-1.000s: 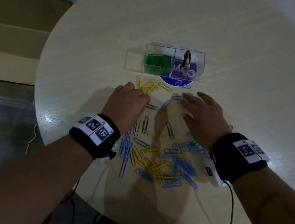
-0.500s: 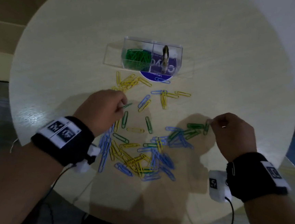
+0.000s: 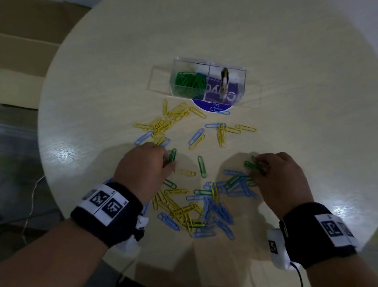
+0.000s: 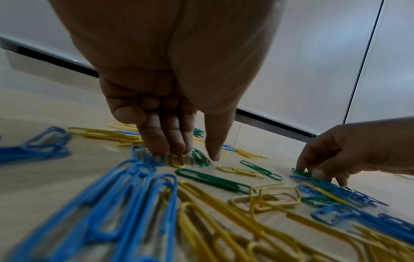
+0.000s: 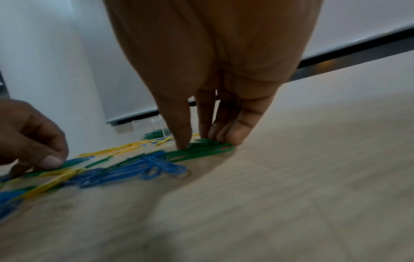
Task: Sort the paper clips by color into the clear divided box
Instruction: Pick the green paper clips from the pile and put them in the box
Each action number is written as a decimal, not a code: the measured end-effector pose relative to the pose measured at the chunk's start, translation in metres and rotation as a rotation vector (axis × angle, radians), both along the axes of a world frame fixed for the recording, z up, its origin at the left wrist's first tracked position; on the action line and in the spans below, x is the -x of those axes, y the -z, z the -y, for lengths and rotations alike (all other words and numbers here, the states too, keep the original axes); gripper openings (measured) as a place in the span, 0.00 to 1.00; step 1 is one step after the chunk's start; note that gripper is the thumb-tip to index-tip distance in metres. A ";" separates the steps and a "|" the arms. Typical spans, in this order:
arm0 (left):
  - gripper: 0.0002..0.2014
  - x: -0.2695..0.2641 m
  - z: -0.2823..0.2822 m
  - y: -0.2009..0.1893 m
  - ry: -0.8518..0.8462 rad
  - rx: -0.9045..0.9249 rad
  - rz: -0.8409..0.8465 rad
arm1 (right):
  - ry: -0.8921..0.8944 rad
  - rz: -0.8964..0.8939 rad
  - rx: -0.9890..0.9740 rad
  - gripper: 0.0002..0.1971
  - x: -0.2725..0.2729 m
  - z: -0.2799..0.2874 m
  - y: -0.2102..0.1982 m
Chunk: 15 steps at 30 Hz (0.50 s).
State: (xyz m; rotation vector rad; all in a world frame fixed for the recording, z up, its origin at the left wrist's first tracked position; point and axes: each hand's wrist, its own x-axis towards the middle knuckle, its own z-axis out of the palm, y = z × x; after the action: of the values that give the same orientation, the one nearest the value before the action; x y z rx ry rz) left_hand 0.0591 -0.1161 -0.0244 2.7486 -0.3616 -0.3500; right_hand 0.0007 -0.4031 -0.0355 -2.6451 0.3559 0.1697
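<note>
The clear divided box [image 3: 209,65] stands at the far middle of the round table [image 3: 303,84], with green clips [image 3: 190,80] in its left compartment. Blue, yellow and green paper clips [image 3: 191,210] lie scattered between the box and me. My left hand [image 3: 169,158] [image 4: 197,156] pinches a couple of green clips [image 4: 200,158] against the table between thumb and fingers. My right hand [image 3: 255,169] [image 5: 201,143] pinches a small bunch of green clips [image 5: 208,149] at the right edge of a blue cluster [image 3: 237,184].
The box's right compartment holds a small dark upright object [image 3: 224,80]. A purple round disc [image 3: 209,105] lies under the box, with one blue clip [image 3: 219,110] on it. Flattened cardboard [image 3: 19,59] lies on the floor at the left. Cables hang off the table's near edge.
My right hand left the middle for the right side and now pinches a bunch of green clips there. My left hand drew back slightly onto other green clips.
</note>
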 end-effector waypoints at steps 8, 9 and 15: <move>0.05 -0.006 0.009 0.003 0.081 -0.012 -0.005 | -0.114 -0.034 0.023 0.09 -0.021 -0.011 -0.004; 0.05 -0.008 0.010 0.003 0.096 -0.015 -0.019 | -0.108 -0.060 0.017 0.10 -0.024 -0.011 -0.004; 0.05 -0.013 0.013 -0.009 0.155 -0.014 0.008 | -0.181 -0.102 -0.013 0.09 -0.028 -0.015 -0.007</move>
State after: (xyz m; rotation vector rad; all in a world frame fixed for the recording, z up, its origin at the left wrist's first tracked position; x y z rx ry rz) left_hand 0.0718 -0.1289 -0.0159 2.7428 -0.5781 -0.3826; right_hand 0.0284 -0.3886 -0.0287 -2.6601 0.1476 0.3650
